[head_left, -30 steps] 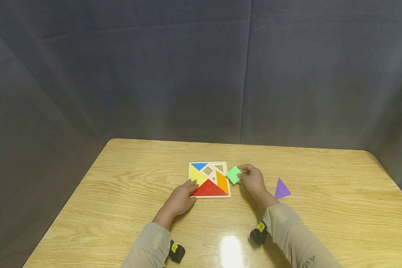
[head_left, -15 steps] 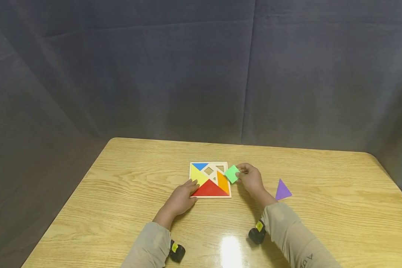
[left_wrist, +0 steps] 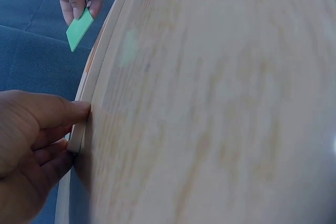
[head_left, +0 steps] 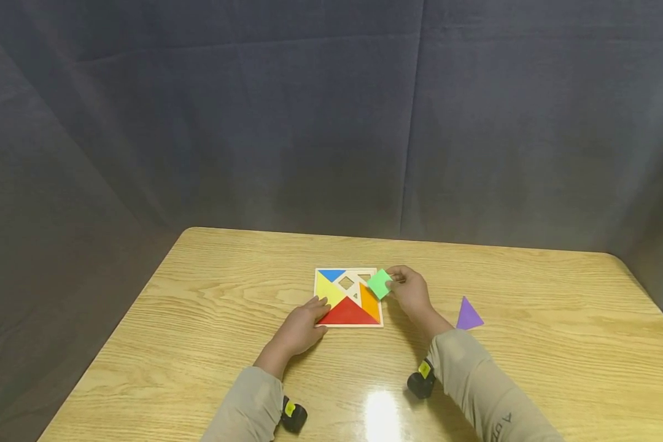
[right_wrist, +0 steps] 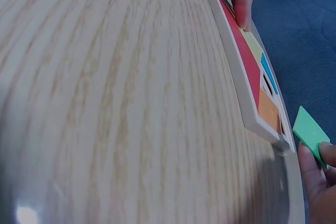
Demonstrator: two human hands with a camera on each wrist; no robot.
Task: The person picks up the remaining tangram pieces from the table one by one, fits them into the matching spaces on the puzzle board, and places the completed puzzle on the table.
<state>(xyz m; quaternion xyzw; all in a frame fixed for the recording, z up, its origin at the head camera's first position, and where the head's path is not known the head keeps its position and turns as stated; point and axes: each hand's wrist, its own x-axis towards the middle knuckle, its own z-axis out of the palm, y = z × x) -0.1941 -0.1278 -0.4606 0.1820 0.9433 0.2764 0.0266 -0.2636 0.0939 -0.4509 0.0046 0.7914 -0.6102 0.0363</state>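
My left hand (head_left: 301, 328) grips the near left corner of a wooden tangram board (head_left: 353, 326), thumb at the near edge and fingers over the top. In the board lie a red triangle (head_left: 349, 313), a yellow triangle (head_left: 325, 290), a blue triangle (head_left: 331, 274) and an orange parallelogram (head_left: 369, 302). A square recess (head_left: 346, 283) and triangular ones show bare. Between thumb and fingers, my right hand (head_left: 411, 293) pinches a green square piece (head_left: 379, 283) by its right corner. It is raised and tilted over the board's right side, apart from it in the left wrist view.
A purple triangle (head_left: 468, 315) lies on the wooden table (head_left: 530, 368), right of the right forearm. Black wrist cameras, like the one under the right sleeve (head_left: 422, 382), hang close over the table. A dark curtain (head_left: 309, 123) stands behind the far edge.
My right hand has carried the green square a little left and away from me, from beside the board's right edge to over it. The left hand keeps its grip on the corner.
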